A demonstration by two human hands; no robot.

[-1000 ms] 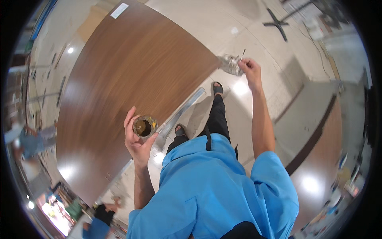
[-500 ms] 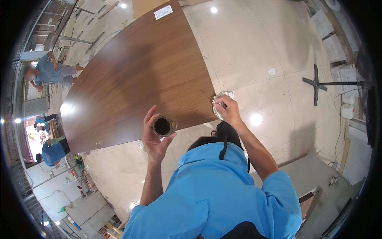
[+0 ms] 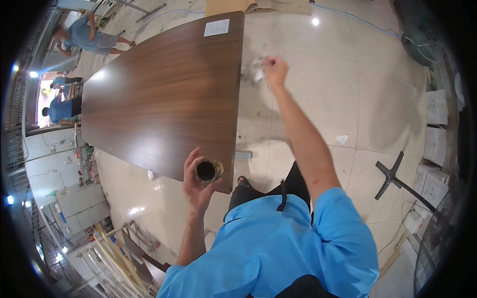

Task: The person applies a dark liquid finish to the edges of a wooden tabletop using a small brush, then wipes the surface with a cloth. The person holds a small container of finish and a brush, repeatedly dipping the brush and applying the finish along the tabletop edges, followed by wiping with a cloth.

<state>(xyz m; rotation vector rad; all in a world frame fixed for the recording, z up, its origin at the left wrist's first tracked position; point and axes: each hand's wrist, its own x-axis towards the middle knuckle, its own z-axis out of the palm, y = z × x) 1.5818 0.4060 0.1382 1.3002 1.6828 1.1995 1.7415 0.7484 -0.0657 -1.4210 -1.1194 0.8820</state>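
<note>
In the head view, at eight o'clock, our left hand [image 3: 197, 190] has its grip wrapped around a glass cup [image 3: 217, 170] with dark contents, seen over the near corner of the brown worktop [image 3: 164, 104]. At one o'clock, our right hand [image 3: 276, 73] pinches a pale cloth [image 3: 257, 71], blurred, just past the worktop's right edge. We see a white label [image 3: 216, 28] on the worktop at twelve o'clock.

One board [image 3: 169, 94], one cup [image 3: 208, 170], one wad [image 3: 257, 70] show.
</note>
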